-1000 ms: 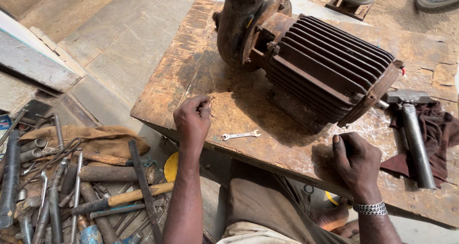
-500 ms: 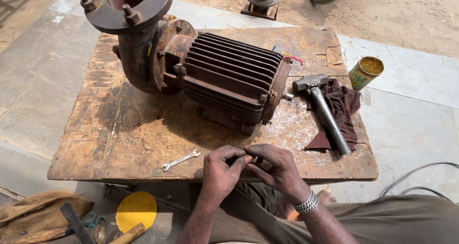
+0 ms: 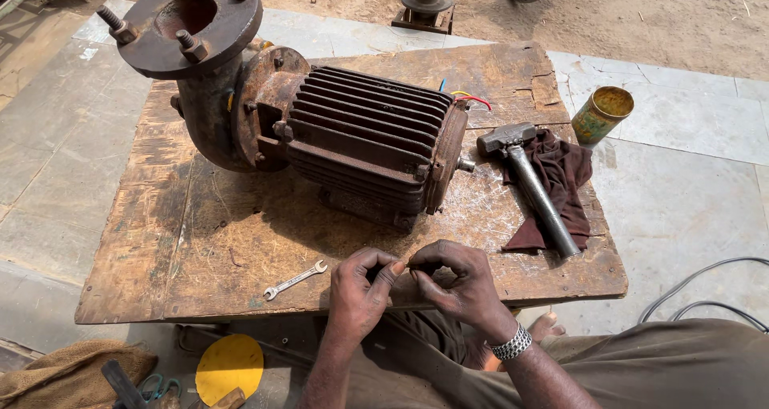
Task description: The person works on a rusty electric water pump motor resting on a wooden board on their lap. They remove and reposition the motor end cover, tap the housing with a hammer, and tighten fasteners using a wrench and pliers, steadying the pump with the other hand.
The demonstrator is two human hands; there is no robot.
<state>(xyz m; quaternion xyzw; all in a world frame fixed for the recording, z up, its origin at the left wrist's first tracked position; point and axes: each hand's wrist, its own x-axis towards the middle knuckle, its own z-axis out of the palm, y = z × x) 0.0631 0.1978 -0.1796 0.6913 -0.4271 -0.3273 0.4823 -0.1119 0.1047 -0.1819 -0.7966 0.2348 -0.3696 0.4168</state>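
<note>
My left hand (image 3: 360, 290) and my right hand (image 3: 463, 285) meet fingertip to fingertip at the front edge of a worn wooden board (image 3: 160, 241). Together they pinch a small thin object (image 3: 405, 265), too small to identify. A metal bracelet is on my right wrist. A small silver spanner (image 3: 295, 280) lies on the board just left of my left hand. Behind the hands stands a rusty finned motor with a flanged pump housing (image 3: 360, 145).
A steel hammer (image 3: 533, 185) lies on a dark maroon cloth (image 3: 565, 173) at the board's right. A rusty tin can (image 3: 601, 114) stands on the paving beyond. Coloured wires (image 3: 465, 98) show behind the motor. Below left are a yellow disc (image 3: 228, 365) and burlap (image 3: 64, 373); a cable (image 3: 705, 289) runs right.
My hands were apart on the board a second ago, the left near the spanner. They have come together at the front edge and now pinch a small object. The view swung right.
</note>
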